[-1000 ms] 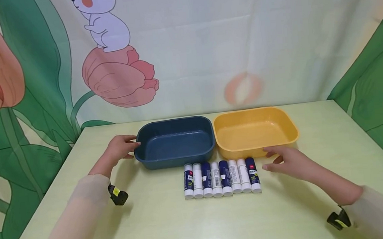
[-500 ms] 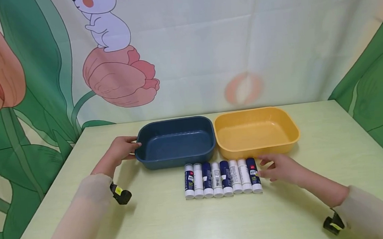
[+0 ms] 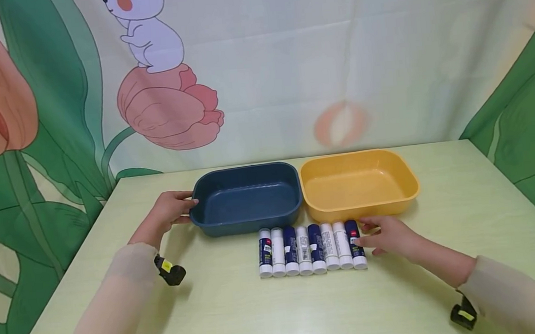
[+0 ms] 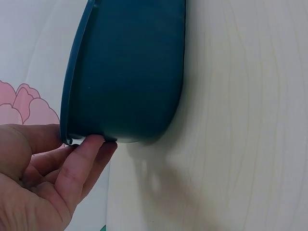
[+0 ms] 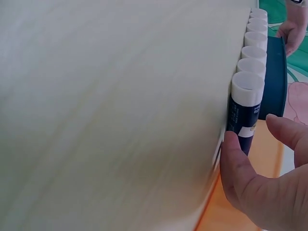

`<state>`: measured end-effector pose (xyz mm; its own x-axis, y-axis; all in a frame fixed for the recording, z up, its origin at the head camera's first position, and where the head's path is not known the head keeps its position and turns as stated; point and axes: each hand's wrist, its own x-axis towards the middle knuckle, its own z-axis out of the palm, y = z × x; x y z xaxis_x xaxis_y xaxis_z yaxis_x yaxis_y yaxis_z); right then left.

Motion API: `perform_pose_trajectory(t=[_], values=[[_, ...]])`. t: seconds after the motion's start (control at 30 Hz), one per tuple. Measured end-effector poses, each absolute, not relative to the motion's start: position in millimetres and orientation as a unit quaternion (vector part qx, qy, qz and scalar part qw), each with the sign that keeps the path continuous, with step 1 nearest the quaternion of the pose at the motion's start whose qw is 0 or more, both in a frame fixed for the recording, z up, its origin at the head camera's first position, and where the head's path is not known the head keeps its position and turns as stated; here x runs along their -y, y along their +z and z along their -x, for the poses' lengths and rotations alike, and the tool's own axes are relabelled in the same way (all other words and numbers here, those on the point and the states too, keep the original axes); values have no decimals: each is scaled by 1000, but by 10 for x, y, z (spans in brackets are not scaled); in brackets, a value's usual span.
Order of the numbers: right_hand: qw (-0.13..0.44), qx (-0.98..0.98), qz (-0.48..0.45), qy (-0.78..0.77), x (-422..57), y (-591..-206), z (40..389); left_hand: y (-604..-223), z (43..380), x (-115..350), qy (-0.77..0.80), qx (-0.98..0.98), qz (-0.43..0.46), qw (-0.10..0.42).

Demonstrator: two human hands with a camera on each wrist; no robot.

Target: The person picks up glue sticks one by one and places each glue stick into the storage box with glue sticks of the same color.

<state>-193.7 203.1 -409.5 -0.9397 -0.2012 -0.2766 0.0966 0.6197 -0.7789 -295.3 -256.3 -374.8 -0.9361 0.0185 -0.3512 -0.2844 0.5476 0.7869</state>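
A row of several glue sticks [image 3: 304, 250], some white and some dark blue, lies side by side on the table. At its right end lies a dark blue glue stick [image 3: 356, 249] with a white base. My right hand [image 3: 393, 237] is at this stick, thumb tip over its right side. In the right wrist view one fingertip [image 5: 231, 139] is right at the stick's side, while another digit stands apart from it. My left hand [image 3: 169, 206] holds the left end of the dark blue tray [image 3: 246, 226], thumb over the rim and fingers [image 4: 82, 163] against the outside.
A yellow tray [image 3: 360, 211] stands right of the blue one, their ends close together. Both trays are behind the glue sticks, near the table's back edge. A printed cloth [image 3: 265, 83] with flowers and a white animal hangs behind the table [image 3: 279, 313].
My right hand has moved left from beside the row to the rightmost glue stick. My left hand has closed in on the blue tray's end and stays there.
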Motion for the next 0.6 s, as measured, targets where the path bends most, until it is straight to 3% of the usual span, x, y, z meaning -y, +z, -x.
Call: perform_pose_trajectory(t=[0.3, 0.6], values=[[176, -882, 10, -436, -1987, -4143, 1970, -3741, 2955, 2601, 508, -840, 84, 171], [183, -876, 3, -446, -1959, -4153, 1993, -3763, 3027, 2716, 550, -791, 85, 256]])
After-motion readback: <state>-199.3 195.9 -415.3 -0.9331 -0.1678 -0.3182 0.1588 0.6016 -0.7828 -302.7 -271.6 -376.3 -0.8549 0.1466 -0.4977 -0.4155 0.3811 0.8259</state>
